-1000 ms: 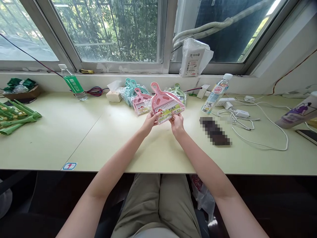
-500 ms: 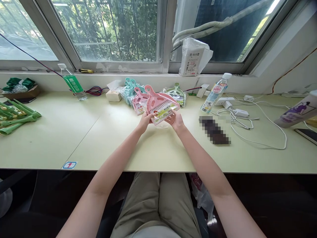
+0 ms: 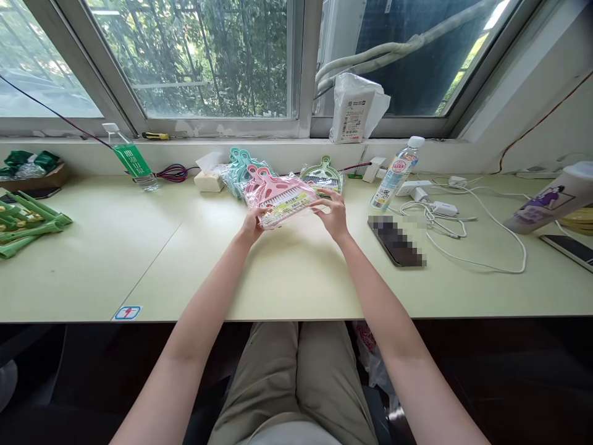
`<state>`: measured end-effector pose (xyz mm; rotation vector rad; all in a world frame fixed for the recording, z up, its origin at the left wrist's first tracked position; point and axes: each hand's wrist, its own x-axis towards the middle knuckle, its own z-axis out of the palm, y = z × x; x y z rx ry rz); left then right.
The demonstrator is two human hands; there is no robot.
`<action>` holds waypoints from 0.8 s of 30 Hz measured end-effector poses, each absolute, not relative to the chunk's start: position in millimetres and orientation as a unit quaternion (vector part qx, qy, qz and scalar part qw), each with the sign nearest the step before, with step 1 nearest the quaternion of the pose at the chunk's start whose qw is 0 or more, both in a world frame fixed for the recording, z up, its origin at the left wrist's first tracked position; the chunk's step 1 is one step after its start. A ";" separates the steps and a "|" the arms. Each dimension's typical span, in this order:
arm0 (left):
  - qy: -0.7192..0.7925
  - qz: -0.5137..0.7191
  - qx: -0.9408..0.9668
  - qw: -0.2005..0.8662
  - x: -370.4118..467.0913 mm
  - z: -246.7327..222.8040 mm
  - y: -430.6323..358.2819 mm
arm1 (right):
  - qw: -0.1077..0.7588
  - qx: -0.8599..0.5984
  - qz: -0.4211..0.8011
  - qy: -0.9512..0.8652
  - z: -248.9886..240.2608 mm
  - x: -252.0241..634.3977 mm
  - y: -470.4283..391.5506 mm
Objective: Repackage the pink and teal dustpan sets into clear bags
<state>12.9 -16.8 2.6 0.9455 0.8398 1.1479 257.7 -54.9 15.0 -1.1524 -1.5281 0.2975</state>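
A pink brush-and-dustpan set (image 3: pixel 288 201) in clear wrap is held above the table, over another pink set (image 3: pixel 254 185) behind it. My left hand (image 3: pixel 252 225) grips its lower left corner. At its right edge is my right hand (image 3: pixel 332 213), fingers spread, with the fingertips close to the wrap; whether they touch it is hard to tell. Wrapped teal sets (image 3: pixel 241 167) lie behind to the left, and a green set (image 3: pixel 325 174) lies behind to the right.
A white tissue pack (image 3: pixel 208 180) and a green-labelled bottle (image 3: pixel 132 159) stand at the left. Green packets (image 3: pixel 32 224) lie far left. To the right are another bottle (image 3: pixel 397 173), a phone (image 3: pixel 396 242), white cables (image 3: pixel 440 216) and a tilted tumbler (image 3: pixel 551 198).
The held pink set has moved left and turned, its handle now pointing further left. My left hand has shifted left, and my right hand's fingers have spread and risen. The view has shifted slightly.
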 end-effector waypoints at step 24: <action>0.341 0.350 0.567 0.663 23.0 8.9 -37.5 | 0.643 -0.480 0.181 -0.569 -8.6 262.8 -37.6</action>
